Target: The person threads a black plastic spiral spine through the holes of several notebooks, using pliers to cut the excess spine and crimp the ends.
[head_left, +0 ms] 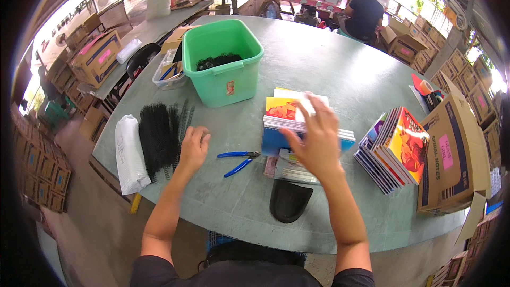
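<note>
My right hand (317, 137) is over a stack of notebooks (280, 122) with bright covers, its fingers spread and slightly blurred. Whether it touches the top one I cannot tell. My left hand (194, 148) is curled beside a bundle of black spiral binding coils (159, 138); what its fingers hold, if anything, is hidden. Between my hands lie blue-handled cutting pliers (239, 161), jaws toward the stack. Silvery blocks (295, 167) and a black rounded pad (289, 201) sit at the near side of the notebooks.
A green bin (226, 77) with black coil pieces stands behind. Left of the coils lies a white wrapped roll (129, 154). More notebooks (398, 149) are stacked at right, beside a cardboard box (451, 149). A tool tray (169, 77) adjoins the bin. A person (364, 13) sits beyond the table.
</note>
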`<move>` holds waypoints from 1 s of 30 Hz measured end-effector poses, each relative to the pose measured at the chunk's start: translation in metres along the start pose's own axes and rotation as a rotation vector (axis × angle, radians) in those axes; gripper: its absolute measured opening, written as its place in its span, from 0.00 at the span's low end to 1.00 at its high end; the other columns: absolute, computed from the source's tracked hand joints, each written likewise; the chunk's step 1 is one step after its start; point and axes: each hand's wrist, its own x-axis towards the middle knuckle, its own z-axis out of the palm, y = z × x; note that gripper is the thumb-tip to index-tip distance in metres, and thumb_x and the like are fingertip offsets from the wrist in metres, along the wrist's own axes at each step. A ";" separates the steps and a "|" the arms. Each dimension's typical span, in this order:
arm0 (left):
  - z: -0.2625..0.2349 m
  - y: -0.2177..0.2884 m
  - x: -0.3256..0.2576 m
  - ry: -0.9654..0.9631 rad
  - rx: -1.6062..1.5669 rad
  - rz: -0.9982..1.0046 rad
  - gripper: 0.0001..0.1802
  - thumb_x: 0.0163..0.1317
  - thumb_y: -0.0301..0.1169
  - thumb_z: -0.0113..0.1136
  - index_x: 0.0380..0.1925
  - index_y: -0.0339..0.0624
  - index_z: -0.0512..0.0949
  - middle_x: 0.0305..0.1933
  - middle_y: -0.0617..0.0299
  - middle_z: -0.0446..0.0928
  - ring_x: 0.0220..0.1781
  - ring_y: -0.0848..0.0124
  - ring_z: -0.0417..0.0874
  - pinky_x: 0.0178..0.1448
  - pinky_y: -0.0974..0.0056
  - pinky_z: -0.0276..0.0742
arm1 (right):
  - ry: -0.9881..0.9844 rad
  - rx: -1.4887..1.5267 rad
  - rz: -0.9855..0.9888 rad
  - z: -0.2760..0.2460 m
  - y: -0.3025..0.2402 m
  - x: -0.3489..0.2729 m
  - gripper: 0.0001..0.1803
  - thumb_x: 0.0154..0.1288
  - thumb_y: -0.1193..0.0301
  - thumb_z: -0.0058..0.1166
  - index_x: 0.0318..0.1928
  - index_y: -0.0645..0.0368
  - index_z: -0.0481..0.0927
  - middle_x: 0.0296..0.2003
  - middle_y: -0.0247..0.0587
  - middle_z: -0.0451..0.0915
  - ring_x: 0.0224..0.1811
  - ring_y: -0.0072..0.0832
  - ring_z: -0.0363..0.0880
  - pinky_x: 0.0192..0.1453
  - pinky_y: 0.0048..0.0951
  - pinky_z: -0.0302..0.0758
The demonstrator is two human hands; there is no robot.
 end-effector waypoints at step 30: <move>0.010 0.136 0.018 0.138 -0.398 0.074 0.09 0.57 0.27 0.64 0.36 0.34 0.79 0.31 0.55 0.80 0.30 0.70 0.81 0.34 0.68 0.76 | -0.081 -0.059 -0.018 0.042 -0.018 -0.021 0.11 0.48 0.60 0.64 0.31 0.49 0.80 0.23 0.30 0.78 0.29 0.30 0.76 0.34 0.33 0.65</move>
